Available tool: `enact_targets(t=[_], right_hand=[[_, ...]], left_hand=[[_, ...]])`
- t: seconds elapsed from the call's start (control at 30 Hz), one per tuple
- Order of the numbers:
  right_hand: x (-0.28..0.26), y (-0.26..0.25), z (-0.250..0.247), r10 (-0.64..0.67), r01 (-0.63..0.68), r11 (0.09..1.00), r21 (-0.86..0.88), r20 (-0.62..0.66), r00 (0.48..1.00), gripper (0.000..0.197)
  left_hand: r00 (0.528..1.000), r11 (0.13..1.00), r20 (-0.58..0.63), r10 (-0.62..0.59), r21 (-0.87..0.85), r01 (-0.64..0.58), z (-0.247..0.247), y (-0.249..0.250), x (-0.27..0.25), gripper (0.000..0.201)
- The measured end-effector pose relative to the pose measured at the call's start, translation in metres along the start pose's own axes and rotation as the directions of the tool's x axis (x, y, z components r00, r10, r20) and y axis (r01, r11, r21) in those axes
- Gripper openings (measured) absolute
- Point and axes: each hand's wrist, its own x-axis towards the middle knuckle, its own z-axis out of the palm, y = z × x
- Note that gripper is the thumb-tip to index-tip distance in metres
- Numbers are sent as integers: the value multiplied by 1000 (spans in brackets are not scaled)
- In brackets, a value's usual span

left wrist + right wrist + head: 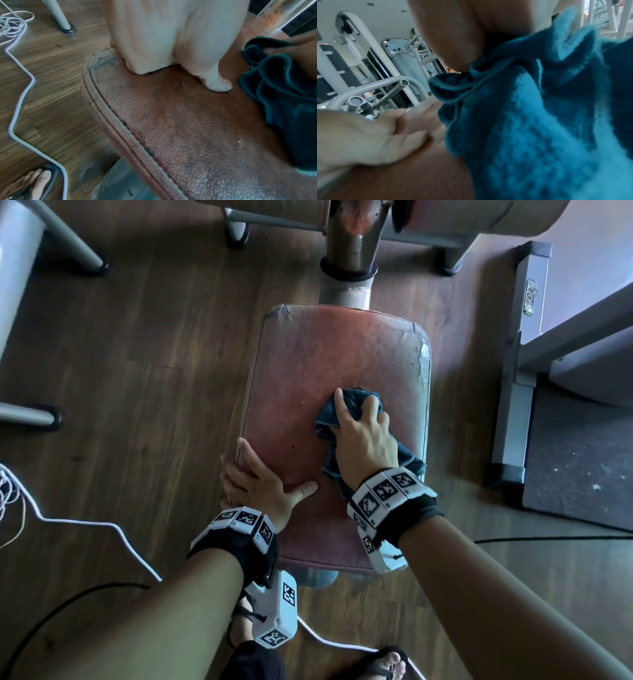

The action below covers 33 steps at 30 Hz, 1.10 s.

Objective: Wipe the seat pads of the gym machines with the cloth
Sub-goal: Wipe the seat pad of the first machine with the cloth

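The wooden floor (144,364) fills most of the head view, and the red seat pad (329,361) stands at its middle on a metal post (347,251) that rises beyond the pad's far edge. The pad's cover is worn and cracked at its far corners and along its right edge. Grey machine frames (520,344) stand on the floor to the right of the pad, and a grey leg (58,237) to its far left. A white cable (102,525) snakes over the floor left of the pad.

The blue cloth (356,409) lies bunched on the pad's right half. The right hand (364,436) presses down on it, fingers curled into the folds and gripping it. The left hand (260,484) rests at the pad's near left edge, thumb flat on the top surface and fingers bent over the side. A sandalled foot (390,662) stands on the floor below the pad's near edge.
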Motion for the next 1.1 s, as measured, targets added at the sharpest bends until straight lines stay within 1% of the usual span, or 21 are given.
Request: enact_targets(t=[0.1,0.17,0.23,0.3,0.37,0.43,0.6,0.67,0.73,0.8,1.0,1.1], right_hand=[[9,-3,-2,22,-21,999,30,-13,1000,66],[5,-1,0,13,-12,999,49,-23,1000,66],[-3,7,1,-6,7,999,51,-26,1000,64],[-14,21,2,9,-8,998,61,-18,1000,63],[-21,32,2,33,-31,996,83,-18,999,63],[-18,34,0,34,-33,996,78,-10,999,62],[10,27,-8,18,-17,998,60,-25,1000,60],[5,31,-9,17,-15,998,55,-24,1000,60],[-5,36,-6,25,-24,999,37,-28,999,61],[-10,39,-4,42,-42,999,21,-23,999,63],[17,35,-9,91,-89,995,40,-41,995,62],[11,27,-9,82,-82,996,32,-18,996,62]], left_hand=[[1000,1000,16,10,-8,-10,0,-1,0,144],[1000,1000,6,8,5,-8,0,-1,0,145],[1000,1000,-7,1,17,-1,0,0,1,147],[1000,1000,-6,-4,17,4,2,-1,1,148],[1000,999,-27,15,35,-14,4,-2,1,148],[999,998,-48,18,55,-16,4,-3,0,149],[998,1000,57,7,12,-7,-4,-1,0,144],[999,1000,48,11,21,-12,-4,0,-1,145],[1000,999,7,20,44,-20,-2,0,-2,146],[1000,998,-8,23,60,-22,-2,0,-3,147],[998,1000,51,21,19,-22,-5,-1,-2,143],[999,999,48,23,26,-25,-6,-1,-5,143]])
